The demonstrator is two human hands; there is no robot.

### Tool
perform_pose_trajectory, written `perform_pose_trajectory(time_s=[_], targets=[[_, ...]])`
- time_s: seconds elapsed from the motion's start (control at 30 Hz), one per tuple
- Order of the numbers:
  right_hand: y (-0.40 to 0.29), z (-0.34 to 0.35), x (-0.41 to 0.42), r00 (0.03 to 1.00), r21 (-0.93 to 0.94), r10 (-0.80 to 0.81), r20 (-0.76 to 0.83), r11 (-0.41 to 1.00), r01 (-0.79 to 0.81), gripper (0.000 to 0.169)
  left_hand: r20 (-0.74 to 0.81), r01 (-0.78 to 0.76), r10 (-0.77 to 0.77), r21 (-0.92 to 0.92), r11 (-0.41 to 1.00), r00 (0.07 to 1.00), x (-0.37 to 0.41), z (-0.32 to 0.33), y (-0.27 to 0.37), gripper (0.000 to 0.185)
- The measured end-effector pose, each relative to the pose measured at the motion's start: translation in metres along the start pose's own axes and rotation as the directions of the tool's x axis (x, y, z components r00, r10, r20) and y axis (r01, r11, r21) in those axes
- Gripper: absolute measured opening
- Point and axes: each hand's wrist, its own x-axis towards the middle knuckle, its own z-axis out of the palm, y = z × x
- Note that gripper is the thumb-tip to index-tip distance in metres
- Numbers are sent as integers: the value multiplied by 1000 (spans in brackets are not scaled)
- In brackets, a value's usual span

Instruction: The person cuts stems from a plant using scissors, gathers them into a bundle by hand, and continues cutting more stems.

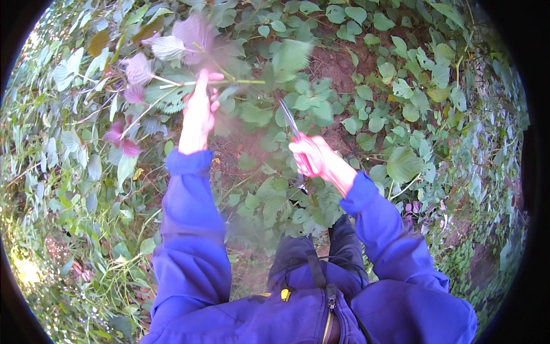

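At the upper left, my left hand (198, 112) has a green leafy stem (245, 81) between its fingers. The stem lies nearly level and carries broad leaves, some with purple undersides (192, 36) and some green (292, 60), blurred by motion. My right hand (313, 157) is closed around the red handle of what look like scissors (288, 117). Their narrow metal blade points up and to the left, towards low green leaves. The handle is partly hidden by my fingers. A gap separates the blade tip from the held stem.
Dense green foliage (404, 165) surrounds both hands. Bare reddish soil (331, 73) shows between plants at the upper middle. Purple-leaved stems (124, 137) stand at the left. My dark trouser legs (348, 241) and a bag with a zip (296, 318) are at the bottom.
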Motion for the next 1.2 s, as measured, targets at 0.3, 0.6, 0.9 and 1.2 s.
perform_pose_trajectory(time_s=[0.3, 0.6, 0.9, 1.2], targets=[[80, -85, -111, 989, 52, 56, -134, 997, -49, 21, -163, -32, -20, -310, 950, 986, -100, -47, -9, 30], [87, -60, -138, 992, -55, 83, -99, 995, -88, 21, -339, -318, 161, -479, 818, 927, -177, -96, 19, 24], [82, -67, -159, 978, 4, 58, -200, 998, -58, 21, -195, -318, 253, -520, 793, 948, -266, -180, 4, 35], [-1, -66, -106, 984, -575, -82, -157, 818, -24, 36, -172, 98, -341, -755, 648, 924, -323, -48, -130, 27]])
